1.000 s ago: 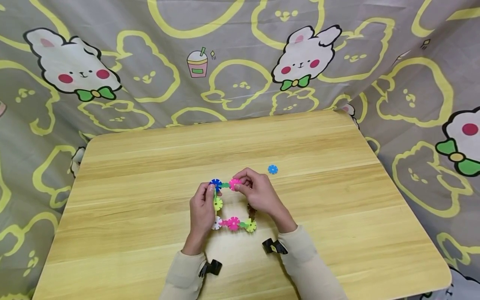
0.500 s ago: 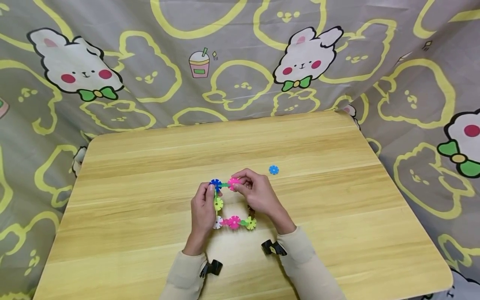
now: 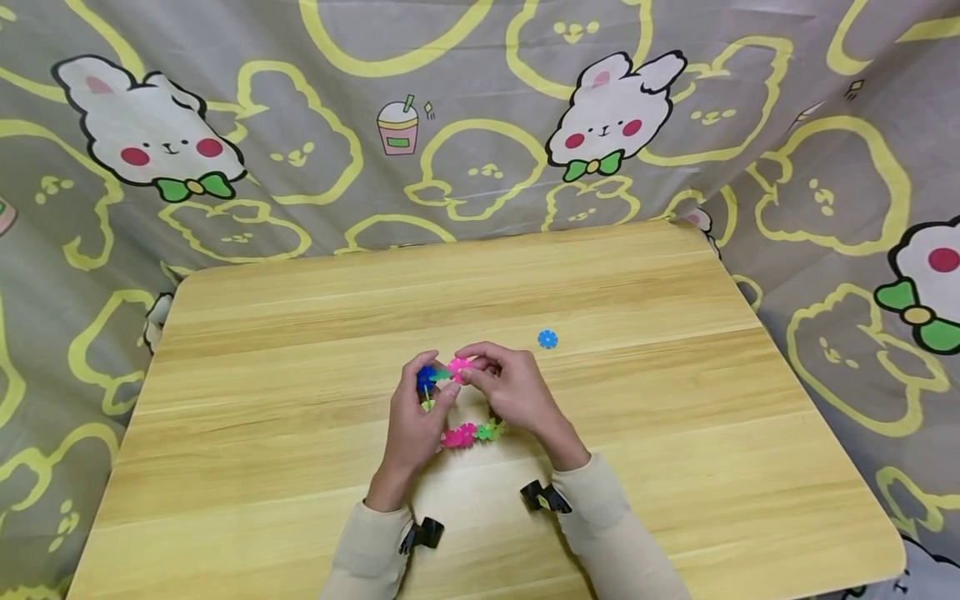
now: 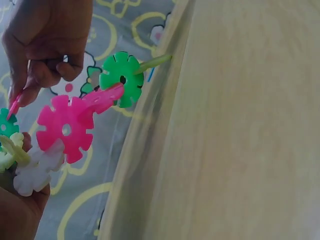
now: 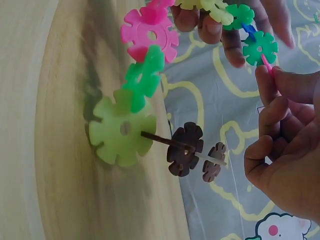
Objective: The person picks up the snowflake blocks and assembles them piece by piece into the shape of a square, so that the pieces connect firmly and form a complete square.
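A chain of slotted plastic snowflake discs, bent into an almost square loop, is between both hands. My left hand (image 3: 416, 412) grips its far left corner, at the dark blue disc (image 3: 426, 379), thumb stretched toward the pink disc (image 3: 459, 370). That pink disc, seen edge-on in the right wrist view, is pinched between thumb and index finger of my right hand (image 3: 517, 387); it joins a green disc (image 5: 260, 48). Lower pink (image 4: 66, 129), white (image 4: 37, 170) and yellow-green (image 5: 120, 127) discs form the near side. Brown discs (image 5: 185, 150) with a whitish piece hang at the other end.
A loose light blue disc (image 3: 547, 339) lies on the wooden table (image 3: 300, 333) beyond my right hand. A grey patterned cloth (image 3: 480, 83) hangs behind and at the sides. Black straps (image 3: 546, 497) sit at both cuffs.
My left hand has shifted its grip, its thumb moving right toward the pink disc. My right hand has moved slightly left with that disc, and the loop's near side has tilted and drawn up.
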`<state>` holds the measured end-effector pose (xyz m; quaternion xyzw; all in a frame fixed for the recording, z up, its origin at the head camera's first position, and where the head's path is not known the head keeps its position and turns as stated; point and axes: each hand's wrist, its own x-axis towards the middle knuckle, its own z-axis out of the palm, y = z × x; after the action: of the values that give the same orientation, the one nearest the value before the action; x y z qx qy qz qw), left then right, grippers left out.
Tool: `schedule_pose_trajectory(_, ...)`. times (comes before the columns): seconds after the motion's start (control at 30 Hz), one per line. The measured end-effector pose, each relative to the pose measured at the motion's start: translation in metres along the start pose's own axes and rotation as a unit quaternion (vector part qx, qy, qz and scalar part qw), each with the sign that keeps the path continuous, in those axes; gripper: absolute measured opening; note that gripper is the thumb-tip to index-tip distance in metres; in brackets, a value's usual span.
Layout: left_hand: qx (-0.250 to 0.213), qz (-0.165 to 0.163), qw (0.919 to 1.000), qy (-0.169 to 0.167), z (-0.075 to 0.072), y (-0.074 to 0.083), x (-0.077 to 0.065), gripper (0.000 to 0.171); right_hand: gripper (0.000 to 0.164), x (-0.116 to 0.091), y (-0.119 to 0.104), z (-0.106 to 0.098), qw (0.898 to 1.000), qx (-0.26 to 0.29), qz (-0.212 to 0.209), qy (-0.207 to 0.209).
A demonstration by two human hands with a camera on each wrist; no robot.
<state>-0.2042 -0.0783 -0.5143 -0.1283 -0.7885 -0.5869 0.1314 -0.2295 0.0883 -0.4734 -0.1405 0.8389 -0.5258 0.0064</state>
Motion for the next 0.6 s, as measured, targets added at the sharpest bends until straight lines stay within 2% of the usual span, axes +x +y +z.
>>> schedule_pose_trajectory(0.1,0.024,0.024,0.9994,0.008,0.001,-0.001,0.001,0.037,0.016,-0.001,-0.002,0.001,1.000,-0.015,-0.006,-0.005)
schedule_pose_trajectory(0.2,0.019,0.025,0.9993,0.019,0.002,-0.002,0.001,0.028,0.017,-0.002,-0.004,0.000,1.000,-0.021,-0.016,-0.013)
schedule_pose_trajectory(0.4,-0.007,0.003,0.9997,0.024,0.002,0.000,0.001,0.024,0.020,-0.002,-0.004,-0.006,1.000,-0.021,-0.014,-0.007)
schedule_pose_trajectory(0.6,-0.027,-0.039,0.9984,0.030,0.002,0.003,0.002,0.023,0.018,0.001,0.003,-0.021,1.000,0.003,-0.012,0.021)
